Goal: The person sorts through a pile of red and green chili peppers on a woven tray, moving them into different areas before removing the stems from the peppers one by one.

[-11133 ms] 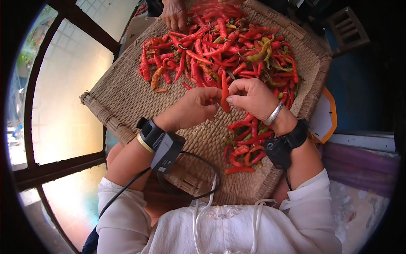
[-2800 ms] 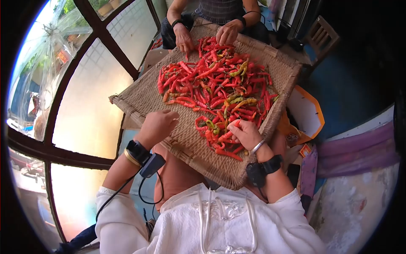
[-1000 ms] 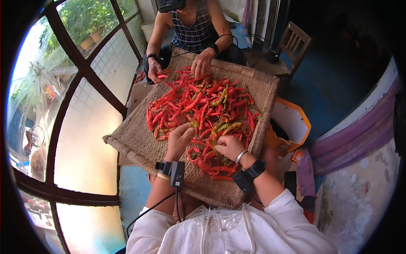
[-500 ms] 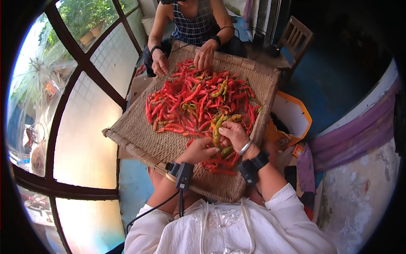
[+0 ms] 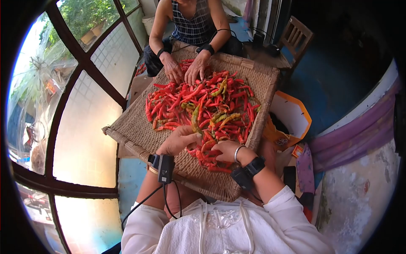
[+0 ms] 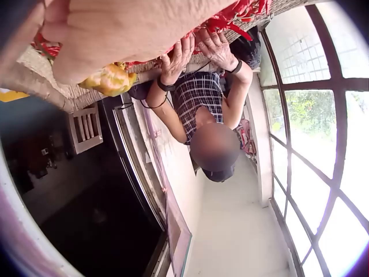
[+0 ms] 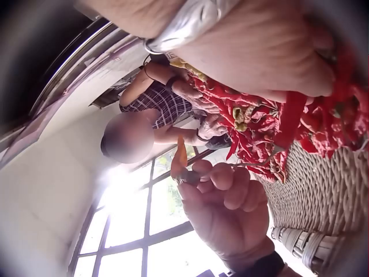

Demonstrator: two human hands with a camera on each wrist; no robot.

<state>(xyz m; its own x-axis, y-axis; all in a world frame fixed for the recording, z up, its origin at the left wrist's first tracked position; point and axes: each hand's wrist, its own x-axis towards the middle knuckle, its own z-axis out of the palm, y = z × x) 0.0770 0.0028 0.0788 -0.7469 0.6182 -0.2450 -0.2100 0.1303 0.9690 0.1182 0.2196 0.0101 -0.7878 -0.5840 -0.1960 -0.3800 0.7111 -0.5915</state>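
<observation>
My left hand [image 5: 182, 140] pinches a yellow-green chili pepper [image 5: 196, 119], which points up from the fingertips over the heap. In the right wrist view the same hand [image 7: 230, 210] holds the pepper [image 7: 180, 163] between thumb and finger. The left wrist view shows its wrinkled, yellow-orange side [image 6: 112, 79]. My right hand [image 5: 228, 151] is down at the near end of the chili heap [image 5: 186, 99], fingers curled. A red chili pepper [image 7: 291, 118] juts from under these fingers in the right wrist view; the fingertips are hidden there.
The woven tray [image 5: 131, 116] lies across my lap. Opposite sits a person [image 5: 190, 25], both hands in the heap's far side. An orange-edged white container [image 5: 292, 114] stands right of the tray, a wooden chair [image 5: 294, 40] behind it. Windows [image 5: 86, 131] line the left.
The yellow-green chili pepper has passed from my right hand to my left, which lifted away to the left. My right hand lowered to the red peppers. The other person's hands moved into the heap.
</observation>
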